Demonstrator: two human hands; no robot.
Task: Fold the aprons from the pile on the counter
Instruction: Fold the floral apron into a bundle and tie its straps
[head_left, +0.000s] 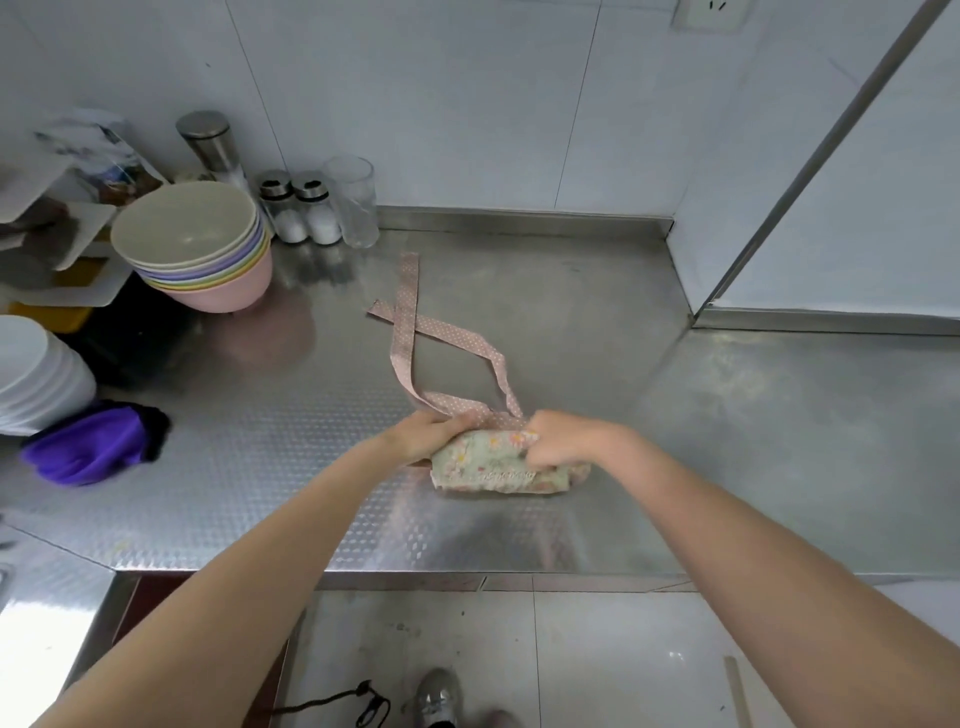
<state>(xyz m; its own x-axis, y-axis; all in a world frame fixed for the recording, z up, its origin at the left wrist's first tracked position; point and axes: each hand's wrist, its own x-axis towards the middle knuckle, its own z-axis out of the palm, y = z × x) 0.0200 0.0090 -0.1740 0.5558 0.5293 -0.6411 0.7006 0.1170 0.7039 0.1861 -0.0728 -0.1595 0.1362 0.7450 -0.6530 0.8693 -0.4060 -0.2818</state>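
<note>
Nearest the camera, the left hand (434, 434) grips the left end of the floral apron (506, 465), fingers curled over its top edge, and the right hand (563, 441) clenches around the bundle's upper middle. The apron lies as a compact folded roll on the steel surface (727, 415), near its front edge. To finish this fold well, I judge both hands should keep the layers pinched tight, square the ends, then gather the loose straps so they do not spring the bundle open. Just beyond the hands, two dotted pink straps (408, 322) trail away across the surface and cross each other. One apron is visible; no pile shows here. At the left lies one purple cloth (91, 447), beside a stack of white plates (36, 374). Farther back stands one stack of pastel bowls (197, 244), then two shakers (301, 210), one clear glass (356, 200), and one tall steel grinder (208, 143) against the wall.
</note>
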